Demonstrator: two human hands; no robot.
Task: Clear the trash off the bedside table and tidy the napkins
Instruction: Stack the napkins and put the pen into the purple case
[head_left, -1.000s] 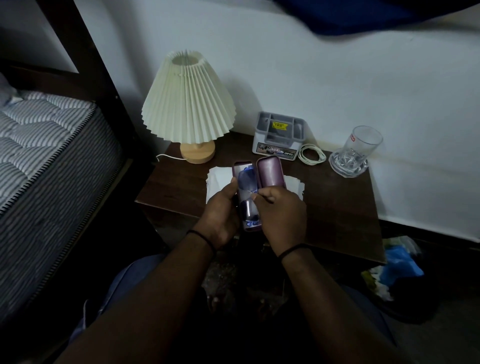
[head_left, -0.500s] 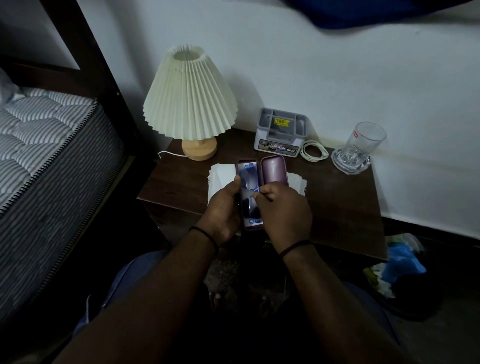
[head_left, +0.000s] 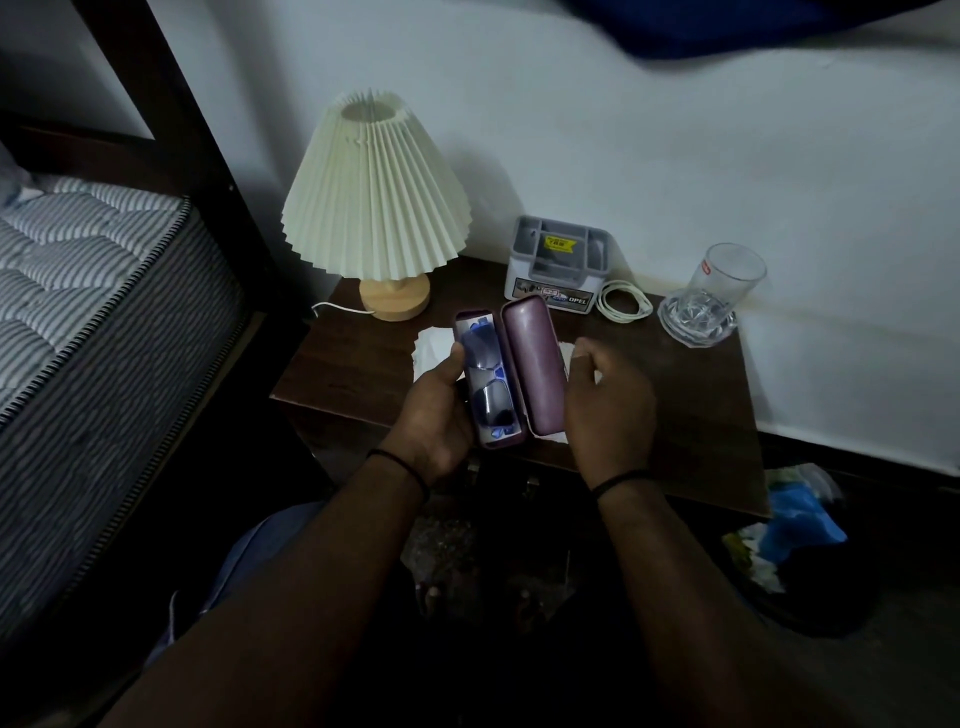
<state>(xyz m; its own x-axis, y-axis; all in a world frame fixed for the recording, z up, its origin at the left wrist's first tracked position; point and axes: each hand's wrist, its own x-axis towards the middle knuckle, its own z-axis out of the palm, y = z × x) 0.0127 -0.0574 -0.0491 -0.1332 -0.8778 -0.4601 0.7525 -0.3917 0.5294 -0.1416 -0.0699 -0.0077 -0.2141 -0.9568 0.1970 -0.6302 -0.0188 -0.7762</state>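
Since a moment ago, the right hand (head_left: 608, 400) has come off the glasses (head_left: 488, 384) and now sits beside the lid of the open purple case (head_left: 532, 371), fingers loosely curled, gripping nothing. White napkins (head_left: 434, 345) lie on the bedside table (head_left: 675, 405), partly hidden under the case and hands. Cradling the case from the left, the left hand (head_left: 434, 415) presses its thumb on the rim. Behind stand a pleated lamp (head_left: 376, 200), a grey box (head_left: 561, 262), a coiled cord (head_left: 622, 306) and a glass (head_left: 719, 291).
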